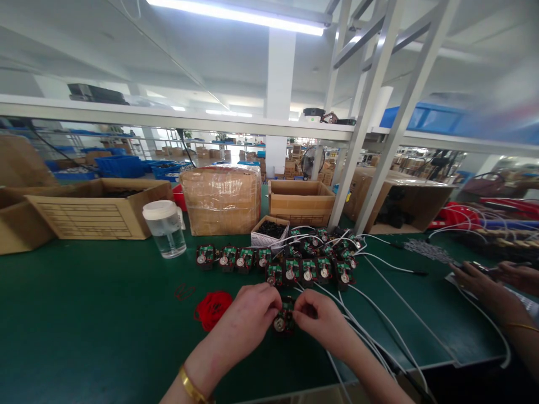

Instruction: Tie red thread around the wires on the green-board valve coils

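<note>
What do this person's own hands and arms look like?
No gloves or sleeves show. The left hand has a shiny, gold-coloured bracelet at its wrist; the right hand has no visible jewellery.

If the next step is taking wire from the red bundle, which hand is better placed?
Probably the left hand: it is beside the red wire bundle, while the right hand is farther, across the circuit-board module.
</note>
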{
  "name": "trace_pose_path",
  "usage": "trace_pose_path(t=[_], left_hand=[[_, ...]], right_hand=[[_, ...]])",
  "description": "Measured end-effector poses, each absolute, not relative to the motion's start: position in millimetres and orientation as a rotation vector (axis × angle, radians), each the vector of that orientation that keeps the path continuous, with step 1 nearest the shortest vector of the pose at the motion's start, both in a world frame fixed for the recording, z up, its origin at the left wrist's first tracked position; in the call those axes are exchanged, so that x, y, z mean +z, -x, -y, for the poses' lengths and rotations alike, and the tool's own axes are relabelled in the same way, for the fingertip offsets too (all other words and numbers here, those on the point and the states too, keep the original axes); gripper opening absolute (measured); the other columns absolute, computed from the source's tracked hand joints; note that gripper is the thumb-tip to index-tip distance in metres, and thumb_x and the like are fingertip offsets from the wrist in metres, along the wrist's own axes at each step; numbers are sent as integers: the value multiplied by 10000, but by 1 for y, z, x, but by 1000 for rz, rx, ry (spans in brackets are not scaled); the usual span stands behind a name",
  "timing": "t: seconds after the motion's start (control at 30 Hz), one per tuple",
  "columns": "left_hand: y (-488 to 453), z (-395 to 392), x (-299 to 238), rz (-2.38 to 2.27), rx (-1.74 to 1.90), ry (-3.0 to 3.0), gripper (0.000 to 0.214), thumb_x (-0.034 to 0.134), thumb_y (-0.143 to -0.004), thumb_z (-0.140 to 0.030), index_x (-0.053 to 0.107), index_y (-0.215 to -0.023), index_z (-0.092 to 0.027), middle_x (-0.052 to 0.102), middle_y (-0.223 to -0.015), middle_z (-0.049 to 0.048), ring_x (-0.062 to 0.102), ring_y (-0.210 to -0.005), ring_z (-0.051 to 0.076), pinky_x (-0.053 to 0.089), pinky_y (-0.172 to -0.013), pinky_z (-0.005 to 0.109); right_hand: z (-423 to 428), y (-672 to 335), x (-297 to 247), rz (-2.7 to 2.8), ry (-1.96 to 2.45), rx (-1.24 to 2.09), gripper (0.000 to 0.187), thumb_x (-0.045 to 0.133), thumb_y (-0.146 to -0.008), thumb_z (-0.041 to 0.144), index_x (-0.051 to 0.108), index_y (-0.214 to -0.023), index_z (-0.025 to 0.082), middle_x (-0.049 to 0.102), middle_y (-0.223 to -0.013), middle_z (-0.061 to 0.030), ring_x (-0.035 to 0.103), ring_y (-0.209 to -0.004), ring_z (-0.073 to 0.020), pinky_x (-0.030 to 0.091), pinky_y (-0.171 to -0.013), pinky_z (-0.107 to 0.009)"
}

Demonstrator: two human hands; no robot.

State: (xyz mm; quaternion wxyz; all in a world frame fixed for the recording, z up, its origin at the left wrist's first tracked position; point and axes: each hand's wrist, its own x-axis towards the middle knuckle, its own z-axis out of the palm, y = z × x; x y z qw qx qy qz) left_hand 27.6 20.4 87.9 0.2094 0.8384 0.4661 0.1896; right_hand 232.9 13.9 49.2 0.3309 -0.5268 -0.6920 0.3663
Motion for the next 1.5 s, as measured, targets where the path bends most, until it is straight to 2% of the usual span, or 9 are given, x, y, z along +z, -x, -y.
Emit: trace_pose_path(t=[0.33,0.7,1.2,1.5], left_hand=[[-31,-26,78,-1287,559,-2442,224,514,-889,-60,658,-896,-232,660,-964,7,587,-971,187,422,-922,340],[-32,-28,70,-1324,624,-2506,191,540,-919,-83,653,-888,-234,670,-939,0,597,-947,186,413,-900,342],[-37,-32,60,-1380,674,-2649,159,563,-927,-108,649,-879,-233,645,-899,-3,585,-907,192,409,-949,391],[-36,-33,58,-1426,743,-2508,149,612,-885,-108,680,-847,-234,661,-881,6,603,-907,203,435,-885,375]], right_hand=[[-18,-237,41,1896,1395,831,84,624,-759,103,624,-758,187,563,-703,31,524,-636,-130,381,-562,-227],[-23,-236,41,1955,1367,650,123,628,-773,73,601,-749,190,548,-745,25,515,-648,-126,373,-575,-234],[-12,-224,39,2128,1472,195,194,535,-839,11,539,-827,205,546,-885,-26,540,-802,-199,373,-702,-317],[-12,-215,38,2140,1530,49,175,523,-875,37,528,-820,202,544,-895,-43,547,-847,-234,397,-753,-353]])
